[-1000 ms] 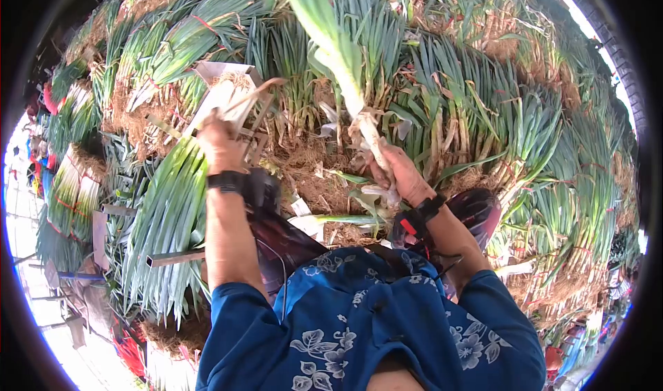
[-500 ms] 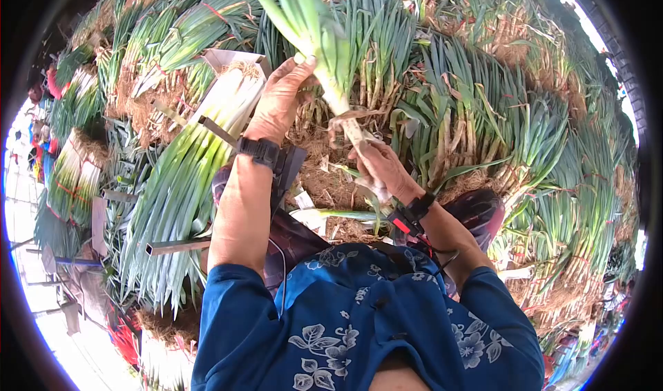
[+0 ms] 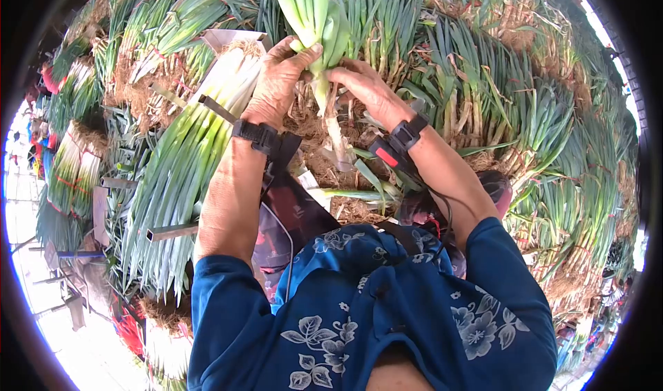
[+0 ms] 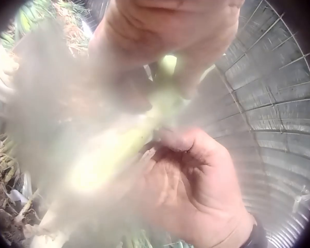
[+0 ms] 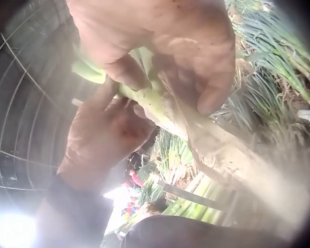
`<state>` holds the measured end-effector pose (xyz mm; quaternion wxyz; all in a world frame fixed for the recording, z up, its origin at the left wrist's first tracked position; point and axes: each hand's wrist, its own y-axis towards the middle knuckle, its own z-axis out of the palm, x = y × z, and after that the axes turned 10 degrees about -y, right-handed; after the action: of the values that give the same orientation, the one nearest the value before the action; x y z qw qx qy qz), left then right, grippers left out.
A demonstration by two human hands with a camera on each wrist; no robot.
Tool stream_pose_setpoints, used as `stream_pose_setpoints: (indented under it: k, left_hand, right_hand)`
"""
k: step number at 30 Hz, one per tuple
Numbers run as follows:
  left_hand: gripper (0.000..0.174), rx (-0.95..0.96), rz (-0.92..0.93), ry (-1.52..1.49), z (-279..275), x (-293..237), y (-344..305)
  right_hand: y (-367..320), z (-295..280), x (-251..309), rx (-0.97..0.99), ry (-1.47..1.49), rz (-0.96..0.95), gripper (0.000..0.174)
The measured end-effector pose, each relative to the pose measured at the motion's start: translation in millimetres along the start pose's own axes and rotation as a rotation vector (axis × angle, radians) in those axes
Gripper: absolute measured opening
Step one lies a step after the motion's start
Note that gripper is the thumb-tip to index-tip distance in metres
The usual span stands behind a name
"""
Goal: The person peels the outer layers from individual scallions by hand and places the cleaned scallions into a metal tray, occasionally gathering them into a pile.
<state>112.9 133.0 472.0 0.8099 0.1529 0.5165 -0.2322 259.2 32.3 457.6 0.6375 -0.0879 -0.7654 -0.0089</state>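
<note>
A large green onion [image 3: 312, 8] stands before the person, leaves up and white stalk down. Its stalk is gripped just below the leaves by the left hand [image 3: 277, 80], thumb across the front. The right hand [image 3: 371, 93] pinches at the stalk from the other side, close to the left thumb. Dry, pale outer skin [image 5: 232, 150] hangs loose along the stalk under the right fingers in the right wrist view. Haze blurs the left wrist view, where the stalk [image 4: 119, 144] runs between both hands. The root end hangs over soil and scraps.
Cleaned green onions [image 3: 173, 163] lie in a metal rack [image 3: 173, 232] at the left, roots toward a metal end plate [image 3: 231, 39]. Uncleaned bundles [image 3: 463, 80] stand packed at the back and right. Peelings and a loose stalk [image 3: 359, 194] lie between the knees.
The left hand came from the rack to the stalk below the leaves. The right hand moved from the root end up beside it, and the outer skin now hangs loose.
</note>
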Motion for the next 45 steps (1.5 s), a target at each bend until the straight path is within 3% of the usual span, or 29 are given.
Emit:
stream_pose_setpoints:
  k: [4, 8, 12, 14, 18, 19, 22, 24, 26, 28, 29, 30, 31, 32, 33, 34, 35, 36, 38, 40, 41, 42, 43, 45]
  left_hand:
    - [0.029, -0.044, 0.020, 0.025, -9, -5, -3]
    - [0.029, -0.113, 0.073, 0.027, -8, -14, -11]
    - [0.028, -0.134, 0.098, -0.011, -12, -11, -5]
    - [0.027, -0.155, 0.043, -0.025, -18, -3, 1]
    - [0.027, -0.294, 0.040, -0.140, -30, 13, 8]
    - [0.028, -0.348, 0.012, -0.163, -34, 15, 9]
    - [0.028, -0.326, 0.043, -0.448, -34, 21, 13]
    - [0.029, -0.280, 0.064, -0.519, -66, 29, 34]
    - [0.026, -0.444, 0.111, -0.573, -85, 21, 42]
    - [0.019, -0.426, 0.247, -0.523, -121, 5, 50]
    - [0.017, -0.539, 0.270, -0.547, -146, -7, 62]
    - [0.014, -0.631, 0.316, -0.541, -161, -23, 61]
    - [0.014, -0.592, 0.423, -0.305, -204, -30, 67]
    - [0.014, -0.595, 0.397, -0.485, -211, -58, 56]
    - [0.014, -0.594, 0.379, -0.492, -243, -76, 57]
    - [0.015, -0.596, 0.363, -0.501, -272, -90, 57]
    - [0.015, -0.622, 0.418, -0.400, -254, -101, 45]
    - [0.016, -0.643, 0.465, -0.296, -221, -104, 33]
    - [0.026, -0.448, 0.365, -0.328, -212, -88, 48]
    - [0.029, -0.484, 0.248, -0.502, -166, -66, 60]
    - [0.029, -0.425, 0.285, -0.444, -130, -55, 53]
    - [0.030, -0.366, 0.187, -0.509, -109, -43, 52]
    - [0.031, -0.337, 0.210, -0.412, -77, -36, 41]
    - [0.033, -0.248, 0.056, -0.509, -39, -12, 30]
  right_hand:
    - [22, 14, -3, 0.008, 0.015, 0.037, 0.041]
    - [38, 28, -8, -0.008, 0.051, -0.068, 0.037]
    - [47, 38, -18, -0.198, 0.212, -0.068, 0.039]
    - [41, 51, -23, -0.423, 0.295, 0.016, 0.028]
    - [37, 59, -58, -0.557, 0.881, 0.234, 0.018]
    - [36, 58, -64, -0.526, 1.068, 0.239, 0.017]
    - [27, 49, -55, -0.327, 1.196, 0.211, 0.019]
    - [15, 43, -48, -0.360, 1.209, 0.210, 0.015]
    - [7, 28, -59, -0.373, 1.206, 0.216, 0.013]
    - [-16, 3, -71, -0.329, 1.226, 0.226, 0.011]
    - [-33, -12, -80, -0.356, 0.862, 0.187, 0.011]
    - [-55, -31, -89, -0.291, 1.020, 0.174, 0.018]
    - [-77, -51, -97, -0.225, 1.174, 0.172, 0.026]
    - [-96, -81, -121, -0.346, 1.143, 0.224, 0.027]
    - [-122, -119, -154, -0.265, 1.145, 0.130, 0.025]
    - [-144, -150, -180, -0.313, 1.308, 0.141, 0.021]
    - [-158, -160, -191, -0.249, 1.303, 0.080, 0.021]
    - [-154, -149, -189, -0.301, 1.155, 0.199, 0.023]
    - [-138, -118, -163, -0.406, 0.840, 0.387, 0.030]
    - [-119, -81, -138, -0.028, 0.179, 0.294, 0.036]
    - [-92, -73, -156, 0.034, -0.267, 0.361, 0.037]
    - [-87, -40, -108, -0.094, -0.145, 0.249, 0.038]
    - [-58, -46, -111, -0.023, -0.636, 0.116, 0.039]
    - [-53, -16, -38, -0.096, -0.159, 0.024, 0.047]
